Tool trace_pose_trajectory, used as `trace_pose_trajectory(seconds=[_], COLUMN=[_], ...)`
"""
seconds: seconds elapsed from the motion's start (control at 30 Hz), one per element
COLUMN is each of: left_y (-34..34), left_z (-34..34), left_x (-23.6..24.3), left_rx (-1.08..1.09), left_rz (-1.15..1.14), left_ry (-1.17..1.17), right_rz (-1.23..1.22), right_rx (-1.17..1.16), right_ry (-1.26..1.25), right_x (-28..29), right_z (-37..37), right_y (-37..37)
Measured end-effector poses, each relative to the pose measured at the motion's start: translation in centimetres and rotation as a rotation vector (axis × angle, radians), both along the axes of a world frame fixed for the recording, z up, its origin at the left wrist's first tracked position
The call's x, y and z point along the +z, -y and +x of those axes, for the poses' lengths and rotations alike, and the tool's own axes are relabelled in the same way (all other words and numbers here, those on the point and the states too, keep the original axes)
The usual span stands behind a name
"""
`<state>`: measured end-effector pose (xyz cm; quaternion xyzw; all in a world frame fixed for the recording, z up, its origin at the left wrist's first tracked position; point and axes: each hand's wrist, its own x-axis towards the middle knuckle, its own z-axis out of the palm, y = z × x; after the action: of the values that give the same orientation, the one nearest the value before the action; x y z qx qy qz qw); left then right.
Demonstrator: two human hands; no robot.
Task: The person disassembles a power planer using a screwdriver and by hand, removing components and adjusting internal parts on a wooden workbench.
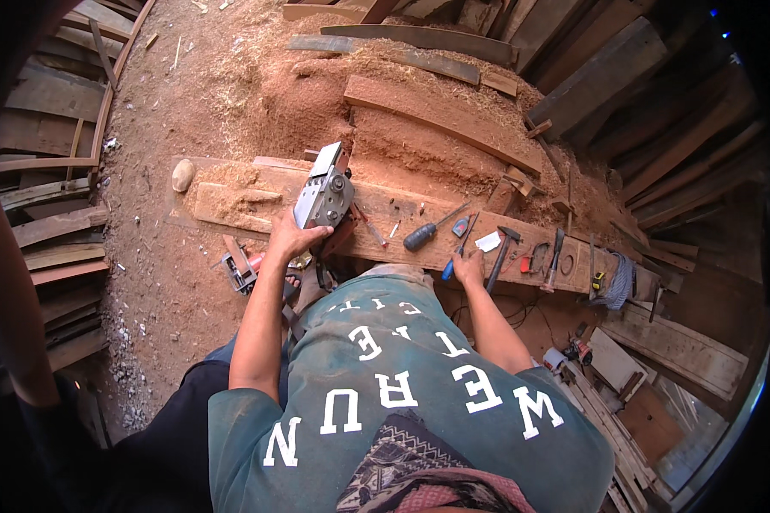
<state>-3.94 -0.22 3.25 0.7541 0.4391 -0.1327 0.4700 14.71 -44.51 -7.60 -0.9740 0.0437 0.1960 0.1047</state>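
"Just left of the frame's centre, what touches that planer (pixel 328 192)?"

"My left hand (pixel 291 238), gripping its lower end; right of centre, my right hand (pixel 469 268) grasps a blue-handled tool (pixel 448 270)."

White block lettering is spreading across a faded green cloth T-shirt.

Bold white capital letters with squared serifs (pixel 396 391) are forming three curved rows on the faded green cloth T-shirt (pixel 415 361). Five large capitals are filling the row nearest the wearer's neck, arching from one shoulder side to the other; smaller capitals are running along the middle row; the smallest are sitting nearest the hem, where the cloth is curving away and the last row is looking foreshortened. Any markings on the boxy silver-grey metal power tool (pixel 325 198) and on the small yellow-and-black tape measure (pixel 598 280) are appearing too small to read.
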Motion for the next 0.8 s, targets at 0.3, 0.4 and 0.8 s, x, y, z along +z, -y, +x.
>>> trace_pose_trajectory(seconds=[0.3, 0.4, 0.8], left_y=[0.3, 0.7, 1.1], left_z=[-0.7, -0.9, 0.0], left_x=[-0.9, -1.5, -0.4], left_rx=[0.044, 0.056, 0.102], left_rz=[-0.151, -0.081, -0.012], left_ry=[0.064, 0.025, -0.062], right_rz=[0.090, 0.256, 0.594], right_rx=[0.019, 0.258, 0.740], right_ry=[-0.034, 0.055, -0.043], right_x=[1.5, 9.1, 20.3], right_z=[-0.4, -0.1, -1.1], right_y=[-0.1, -4.0, -17.5])
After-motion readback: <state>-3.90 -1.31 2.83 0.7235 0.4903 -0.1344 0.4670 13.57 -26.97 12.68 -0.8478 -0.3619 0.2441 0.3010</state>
